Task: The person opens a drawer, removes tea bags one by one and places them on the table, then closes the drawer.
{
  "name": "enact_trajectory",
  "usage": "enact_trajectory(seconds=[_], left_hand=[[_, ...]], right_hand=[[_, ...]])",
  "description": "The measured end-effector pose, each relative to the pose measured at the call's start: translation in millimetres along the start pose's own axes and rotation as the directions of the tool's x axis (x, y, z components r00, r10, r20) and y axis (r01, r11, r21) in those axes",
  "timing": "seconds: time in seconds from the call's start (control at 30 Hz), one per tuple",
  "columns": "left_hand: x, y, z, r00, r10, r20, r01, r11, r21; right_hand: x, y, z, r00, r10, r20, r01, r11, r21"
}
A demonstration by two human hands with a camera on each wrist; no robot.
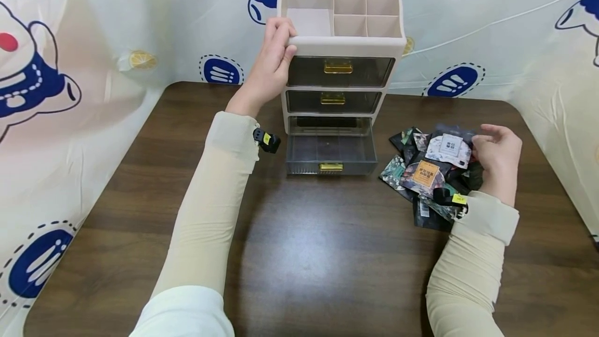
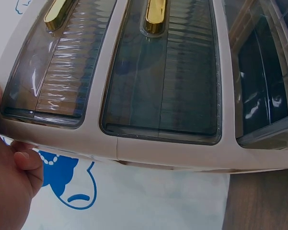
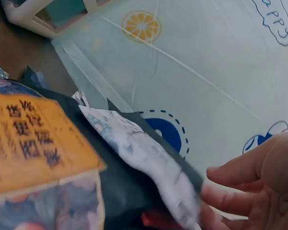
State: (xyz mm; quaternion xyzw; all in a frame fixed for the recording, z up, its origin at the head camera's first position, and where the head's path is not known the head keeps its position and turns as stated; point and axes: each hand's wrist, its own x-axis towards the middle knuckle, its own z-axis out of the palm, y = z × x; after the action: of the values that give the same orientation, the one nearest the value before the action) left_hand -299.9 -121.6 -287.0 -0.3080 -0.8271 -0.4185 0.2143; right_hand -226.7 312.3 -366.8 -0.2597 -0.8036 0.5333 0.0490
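Observation:
A white desktop drawer organizer (image 1: 343,46) stands at the back of the table, with smoky clear drawers and gold handles. Its bottom drawer (image 1: 331,157) is pulled out. My left hand (image 1: 269,64) grips its upper left edge, fingers over the rim and thumb lower; the left wrist view shows that hand (image 2: 14,177) at the frame. To the right lies a pile of dark sachets. My right hand (image 1: 500,155) is at the pile's right side, its fingers parted by a white-labelled sachet (image 1: 450,147). Blurred fingertips (image 3: 213,194) meet that sachet's edge in the right wrist view.
An orange-labelled sachet (image 1: 425,173) lies on the pile near the white one. The organizer's top has one large and several small compartments (image 1: 350,3). A patterned white cloth (image 1: 154,25) hangs behind and beside the brown table (image 1: 309,254).

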Motion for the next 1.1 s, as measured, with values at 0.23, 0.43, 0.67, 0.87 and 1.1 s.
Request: enact_trajectory(seconds=[0.23,0.43,0.67,0.87,1.1], left_hand=[[-1.3,1.1,-1.0,0.999,-0.032,0.005,0.032,0.999,-0.003],[-1.0,1.3,-1.4,1.000,-0.022,0.008,0.022,1.000,-0.005],[1.6,0.3,0.5,1.000,-0.004,-0.002,0.004,1.000,-0.007],[3.6,0.1,0.0,0.999,0.037,-0.012,-0.037,0.999,-0.013],[3.9,-2.3,-2.1,0.999,0.036,0.003,-0.036,0.999,-0.028]], right_hand=[[-19.6,-24.6,13.5,0.970,-0.239,-0.035,0.220,0.934,-0.281],[-64.2,-46.3,54.4,0.744,-0.616,0.258,0.668,0.674,-0.315],[-109.9,-53.6,103.4,0.584,-0.625,0.518,0.811,0.459,-0.362],[-131.7,-40.3,135.0,0.458,-0.599,0.657,0.887,0.266,-0.376],[-140.5,-28.7,156.2,0.371,-0.680,0.633,0.902,0.101,-0.420]])
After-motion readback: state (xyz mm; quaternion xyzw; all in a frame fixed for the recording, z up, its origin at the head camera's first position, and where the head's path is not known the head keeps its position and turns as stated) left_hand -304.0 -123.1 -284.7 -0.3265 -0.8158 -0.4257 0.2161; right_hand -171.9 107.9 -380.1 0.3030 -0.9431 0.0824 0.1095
